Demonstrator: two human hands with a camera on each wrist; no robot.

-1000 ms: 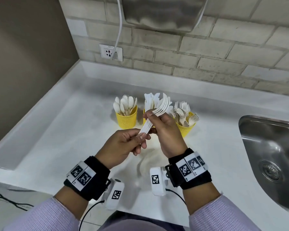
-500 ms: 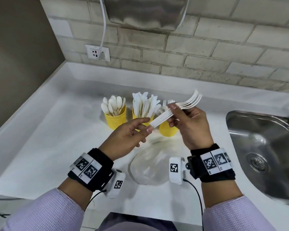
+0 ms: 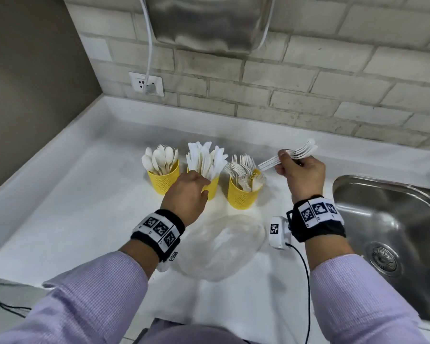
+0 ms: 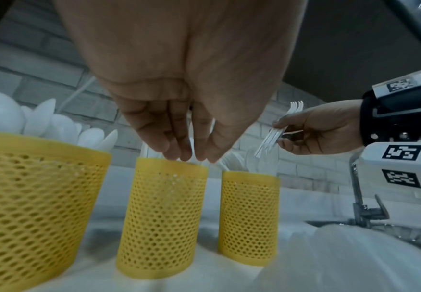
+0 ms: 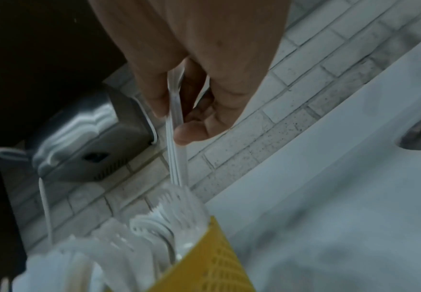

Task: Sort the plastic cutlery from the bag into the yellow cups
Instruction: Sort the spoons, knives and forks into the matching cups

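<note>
Right grip [image 3: 300, 173] on forks [image 3: 289, 156], beside sink [image 3: 392, 219], fork cup [image 3: 242, 194].

My head view looks down and forward over the counter [image 3: 67, 207] toward the brick wall [image 3: 308, 95]. My left wrist view sits low and close, facing the yellow cups [image 4: 163, 217] side-on. My right wrist view looks steeply down on the fork cup [image 5: 212, 262]. All three share that cup.

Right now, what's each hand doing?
Left hand: open, fingertips at the middle yellow cup rim, holding nothing.
Right hand: pinching a bundle of forks.
</note>
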